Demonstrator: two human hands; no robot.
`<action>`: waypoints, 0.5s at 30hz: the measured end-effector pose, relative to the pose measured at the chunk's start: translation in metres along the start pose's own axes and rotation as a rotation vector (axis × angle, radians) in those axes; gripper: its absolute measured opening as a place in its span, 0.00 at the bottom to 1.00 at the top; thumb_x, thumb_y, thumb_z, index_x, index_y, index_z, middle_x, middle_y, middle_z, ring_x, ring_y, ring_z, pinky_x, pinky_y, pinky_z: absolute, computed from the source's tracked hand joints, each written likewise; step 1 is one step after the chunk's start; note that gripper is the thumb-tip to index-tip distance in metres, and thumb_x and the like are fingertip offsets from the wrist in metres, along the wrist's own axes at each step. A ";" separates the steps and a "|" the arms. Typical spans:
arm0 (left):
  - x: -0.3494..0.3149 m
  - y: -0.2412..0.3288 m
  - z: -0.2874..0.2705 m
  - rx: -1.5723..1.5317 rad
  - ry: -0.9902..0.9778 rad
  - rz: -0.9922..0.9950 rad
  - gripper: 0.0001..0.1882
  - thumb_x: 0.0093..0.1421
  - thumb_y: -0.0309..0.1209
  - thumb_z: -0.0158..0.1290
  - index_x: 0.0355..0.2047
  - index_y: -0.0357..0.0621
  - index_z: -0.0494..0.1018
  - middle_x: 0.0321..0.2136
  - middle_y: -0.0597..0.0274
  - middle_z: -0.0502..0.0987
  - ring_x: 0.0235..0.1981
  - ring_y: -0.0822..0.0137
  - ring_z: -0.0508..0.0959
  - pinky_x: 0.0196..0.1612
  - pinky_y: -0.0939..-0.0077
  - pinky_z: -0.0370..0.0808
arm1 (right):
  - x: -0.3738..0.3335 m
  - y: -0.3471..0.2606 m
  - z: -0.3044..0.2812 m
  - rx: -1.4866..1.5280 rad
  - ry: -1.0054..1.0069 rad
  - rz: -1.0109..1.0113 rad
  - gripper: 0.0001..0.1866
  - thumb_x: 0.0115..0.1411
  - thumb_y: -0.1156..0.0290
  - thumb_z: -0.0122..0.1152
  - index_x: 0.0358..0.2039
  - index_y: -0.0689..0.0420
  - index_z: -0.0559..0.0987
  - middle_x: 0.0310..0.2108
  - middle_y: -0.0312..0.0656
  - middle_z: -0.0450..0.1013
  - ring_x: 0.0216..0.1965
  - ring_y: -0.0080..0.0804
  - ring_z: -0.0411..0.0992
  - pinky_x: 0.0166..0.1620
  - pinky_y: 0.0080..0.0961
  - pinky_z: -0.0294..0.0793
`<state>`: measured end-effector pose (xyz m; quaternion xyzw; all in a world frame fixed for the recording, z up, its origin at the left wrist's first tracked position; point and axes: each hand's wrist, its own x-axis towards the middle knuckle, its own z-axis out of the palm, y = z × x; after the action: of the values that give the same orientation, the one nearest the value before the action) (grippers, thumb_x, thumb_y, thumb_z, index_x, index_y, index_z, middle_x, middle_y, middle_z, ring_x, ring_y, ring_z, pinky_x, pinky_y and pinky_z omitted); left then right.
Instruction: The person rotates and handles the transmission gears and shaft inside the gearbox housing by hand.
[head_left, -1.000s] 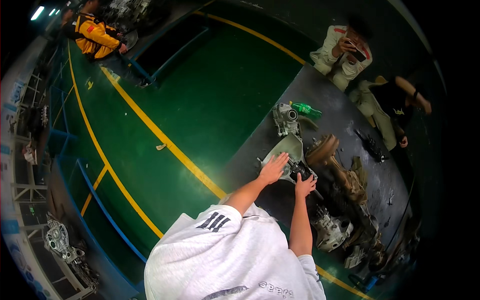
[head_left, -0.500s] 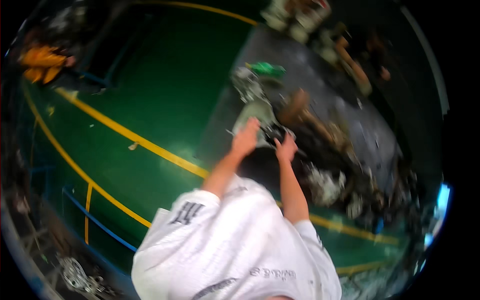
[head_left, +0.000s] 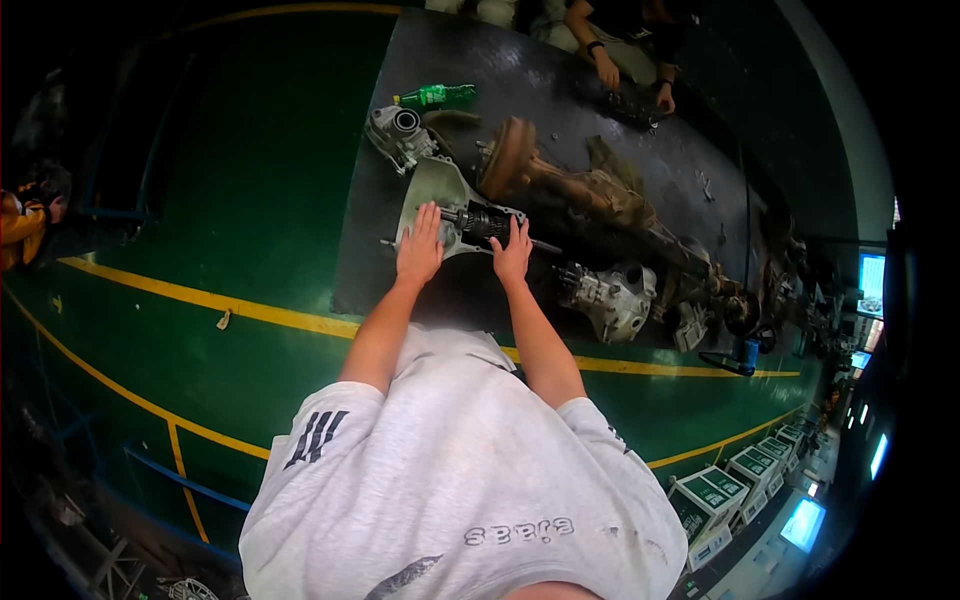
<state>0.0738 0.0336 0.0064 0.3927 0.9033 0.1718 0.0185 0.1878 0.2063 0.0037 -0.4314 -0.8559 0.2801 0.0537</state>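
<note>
Just above the middle of the frame, both hands rest on a pale metal gearbox housing (head_left: 432,195) that lies on a dark grey mat (head_left: 560,90) spread over the green floor (head_left: 250,180). The left hand (head_left: 420,245) lies flat with fingers spread on the housing's near edge, its grip apart and pressing rather than clasping. The right hand (head_left: 513,252) touches the dark geared shaft (head_left: 485,220) that sticks out of the housing; its fingers are loosely spread against it, though whether they curl around the shaft cannot be told.

Just beyond the housing, toward the upper middle of the frame, stands a second grey casting (head_left: 398,130) with a green plastic bottle (head_left: 438,96) beside it. To the right lies a long rusty axle assembly (head_left: 570,180), and lower right of it a light metal differential case (head_left: 610,295). At the top edge another person's hands (head_left: 630,85) hover over small parts. Yellow lines (head_left: 200,300) cross the floor.
</note>
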 end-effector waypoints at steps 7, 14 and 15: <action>0.001 0.001 -0.002 -0.031 0.002 -0.008 0.39 0.56 0.34 0.49 0.66 0.45 0.47 0.68 0.64 0.45 0.69 0.65 0.46 0.57 0.56 0.67 | 0.010 0.010 0.019 0.036 0.109 0.048 0.39 0.52 0.66 0.66 0.62 0.55 0.61 0.68 0.46 0.46 0.66 0.51 0.47 0.64 0.38 0.53; 0.002 -0.002 0.001 -0.003 -0.017 -0.009 0.39 0.55 0.33 0.49 0.66 0.45 0.48 0.68 0.63 0.45 0.69 0.65 0.46 0.56 0.56 0.67 | 0.008 0.008 0.015 0.036 0.086 0.005 0.37 0.50 0.67 0.68 0.60 0.55 0.65 0.67 0.46 0.49 0.65 0.50 0.50 0.64 0.38 0.54; 0.002 -0.001 0.001 -0.005 -0.014 -0.008 0.39 0.55 0.33 0.49 0.66 0.45 0.48 0.68 0.63 0.45 0.69 0.65 0.46 0.56 0.56 0.67 | 0.008 0.009 0.015 0.037 0.088 0.009 0.37 0.50 0.67 0.68 0.60 0.55 0.65 0.67 0.46 0.49 0.65 0.50 0.50 0.64 0.38 0.54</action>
<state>0.0717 0.0343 0.0050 0.3903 0.9042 0.1714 0.0263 0.1843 0.2099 -0.0144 -0.4459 -0.8456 0.2767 0.0979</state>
